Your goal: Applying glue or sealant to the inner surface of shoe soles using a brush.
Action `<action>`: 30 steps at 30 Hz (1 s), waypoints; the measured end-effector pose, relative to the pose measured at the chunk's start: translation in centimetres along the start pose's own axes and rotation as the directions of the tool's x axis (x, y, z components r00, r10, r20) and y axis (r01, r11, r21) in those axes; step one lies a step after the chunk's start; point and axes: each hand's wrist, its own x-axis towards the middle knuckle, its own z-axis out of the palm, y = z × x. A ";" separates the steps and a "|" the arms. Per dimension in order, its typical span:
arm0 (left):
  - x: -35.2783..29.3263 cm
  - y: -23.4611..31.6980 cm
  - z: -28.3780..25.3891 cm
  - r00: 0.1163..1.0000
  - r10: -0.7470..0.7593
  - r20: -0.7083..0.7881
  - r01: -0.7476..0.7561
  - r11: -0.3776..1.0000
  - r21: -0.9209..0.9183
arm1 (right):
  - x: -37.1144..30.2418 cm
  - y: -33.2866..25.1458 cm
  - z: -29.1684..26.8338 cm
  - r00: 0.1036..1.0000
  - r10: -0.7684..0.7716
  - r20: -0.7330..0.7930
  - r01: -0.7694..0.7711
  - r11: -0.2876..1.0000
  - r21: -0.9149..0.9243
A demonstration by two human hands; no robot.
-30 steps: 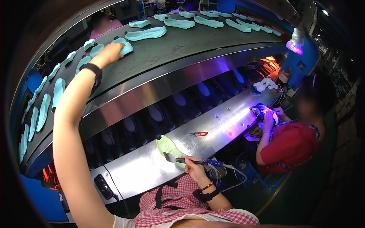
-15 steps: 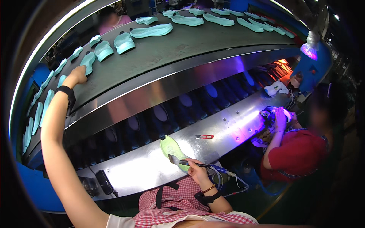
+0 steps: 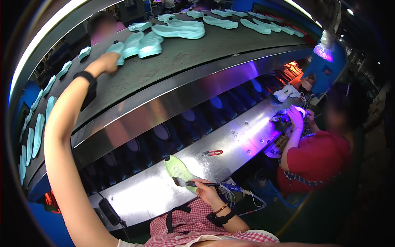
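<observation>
My left hand (image 3: 108,62) reaches far out over a dark belt, fingers closed on the near end of a mint-green shoe sole (image 3: 116,48). That sole lies against two other mint soles (image 3: 133,44) just to its right. Low in front of me, my right hand (image 3: 207,191) grips a flat paintbrush (image 3: 192,183) by its dark handle. Its bristles are over a pale yellow-green sole (image 3: 175,166) lying on the metal ledge; whether they touch it I cannot tell.
Many mint soles rest along the curved belt (image 3: 173,61). Red-handled thread snips (image 3: 214,152) lie on the metal ledge (image 3: 140,195), beside a black device (image 3: 109,211). Below the belt are dark shoes on a lower level. At right, a co-worker in red (image 3: 317,152) handles a shoe.
My left hand has moved right and away with the sole, which now sits bunched with its neighbours. The whole view has shifted a little. My right hand still holds the brush over the yellow-green sole.
</observation>
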 end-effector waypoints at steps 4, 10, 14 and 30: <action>2.5 3.8 -1.0 0.992 0.114 -0.046 -0.116 0.992 -0.044 | -0.6 0.5 0.8 1.000 -0.022 -0.004 0.022 1.000 0.014; -1.5 3.5 -3.0 0.985 0.072 -0.158 -0.088 0.991 -0.096 | -2.1 0.2 2.6 0.992 -0.104 0.070 0.109 0.992 -0.071; -10.6 0.6 -2.0 0.971 0.145 -0.188 -0.166 0.981 -0.097 | -3.0 -0.2 2.8 0.978 -0.196 0.065 0.202 0.972 -0.116; -41.3 6.3 16.5 0.928 -0.372 0.028 -0.271 -0.724 -0.635 | -4.9 0.5 5.1 0.942 -0.334 0.023 0.333 0.926 -0.179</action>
